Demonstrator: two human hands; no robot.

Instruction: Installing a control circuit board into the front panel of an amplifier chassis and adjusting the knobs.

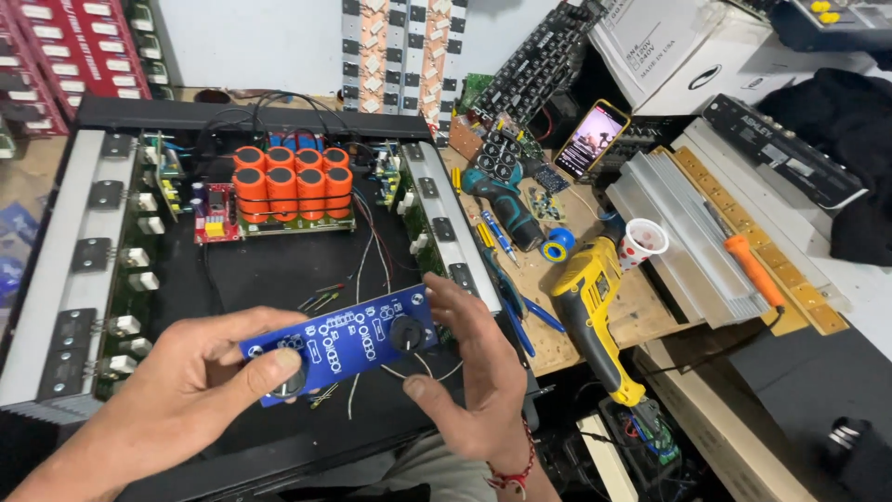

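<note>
While I look down, my left hand and my right hand both hold a long blue circuit board up in the air, over the open black case. My left fingers are curled shut around the left end, and my thumb sits on a round black part there. My right fingers pinch the right end, thumb below and fingers on top, next to another round black part. Thin loose wires hang under the board, and I cannot tell if they are joined to it.

Inside the case, the orange round cans and a small red board already sit in place at the back. I think the blue board is not fixed in yet. On the bench to my right lie a yellow drill, a green drill and a phone.
</note>
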